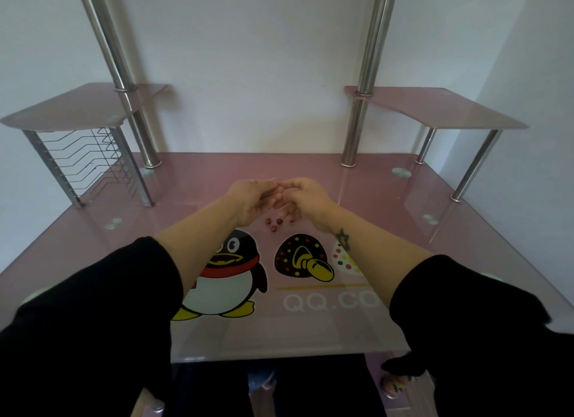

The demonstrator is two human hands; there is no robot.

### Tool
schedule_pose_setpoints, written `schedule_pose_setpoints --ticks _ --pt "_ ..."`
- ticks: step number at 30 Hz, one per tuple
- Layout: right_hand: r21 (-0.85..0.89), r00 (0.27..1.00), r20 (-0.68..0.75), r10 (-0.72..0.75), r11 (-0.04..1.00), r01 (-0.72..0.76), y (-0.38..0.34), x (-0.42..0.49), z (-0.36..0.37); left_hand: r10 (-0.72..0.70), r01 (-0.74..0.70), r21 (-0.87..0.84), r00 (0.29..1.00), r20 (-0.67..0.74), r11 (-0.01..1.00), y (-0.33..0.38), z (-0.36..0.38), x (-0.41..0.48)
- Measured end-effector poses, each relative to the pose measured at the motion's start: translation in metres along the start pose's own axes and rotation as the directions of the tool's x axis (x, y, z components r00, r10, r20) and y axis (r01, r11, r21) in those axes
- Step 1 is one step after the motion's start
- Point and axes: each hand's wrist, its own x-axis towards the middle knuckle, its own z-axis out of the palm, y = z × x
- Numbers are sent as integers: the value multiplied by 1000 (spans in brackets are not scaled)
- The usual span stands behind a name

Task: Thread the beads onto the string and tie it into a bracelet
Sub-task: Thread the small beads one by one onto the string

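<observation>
My left hand and my right hand are raised together above the middle of the pink glass desk, fingertips meeting. Between those fingertips both hands pinch a thin pale string, barely visible. Three small dark red beads lie loose on the desk just below the hands. Whether a bead is held in the fingers is hidden from me.
Two chrome posts rise from the back of the desk, each carrying a pink side shelf. A wire rack hangs under the left shelf. A penguin print marks the glass near me.
</observation>
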Motion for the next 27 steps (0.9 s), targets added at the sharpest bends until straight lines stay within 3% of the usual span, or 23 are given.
schedule_pose_setpoints --ticks 4,9,11,14,19,23,27 --pt "-10 1000 24 7 1000 -7 1 -1 0 50 -47 89 998 -26 995 -1 -3 -2" --pt "-122 994 -99 -52 992 40 3 0 -3 152 -123 293 985 -77 948 -3 -10 -1" --pt "-152 991 -121 -55 988 36 4 0 -4 213 -166 454 975 -56 875 -5 -14 0" --pt "-192 988 -140 -60 981 32 6 1 -4 290 -218 716 957 23 663 -6 -19 1" --pt "-236 986 -146 -74 971 38 9 1 -3 250 -233 919 956 156 319 -7 -22 -1" --pt "-248 985 -151 -78 968 39 10 1 -1 215 -231 939 960 177 257 -9 -20 -2" --pt "-259 984 -158 -79 965 36 10 1 -2 198 -214 940 966 164 266 -11 -19 -1"
